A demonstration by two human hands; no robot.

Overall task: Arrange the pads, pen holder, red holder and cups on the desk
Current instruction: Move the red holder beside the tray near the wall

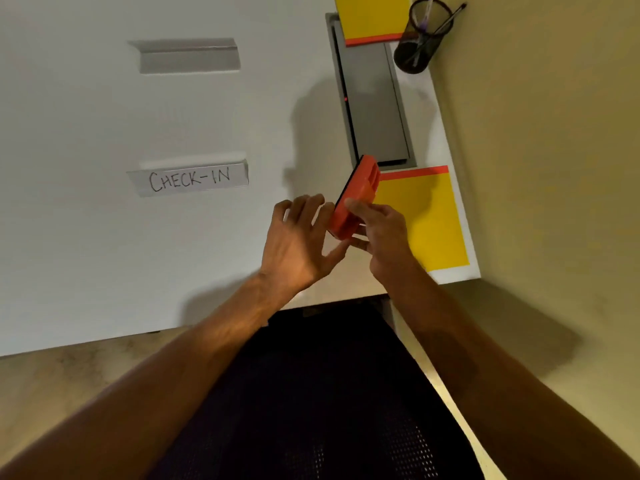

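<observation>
Near the tabletop's (104, 237) right edge, our right hand (384, 233) pinches the red holder (353, 199), seemingly light, rigid plastic; our left hand (298, 240), fingers spread, steadies its side.

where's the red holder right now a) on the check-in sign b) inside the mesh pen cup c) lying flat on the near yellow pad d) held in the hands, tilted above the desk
d: the right hand grips the red holder at its near end, tilted off the desk, with the left hand open beside it.
</observation>
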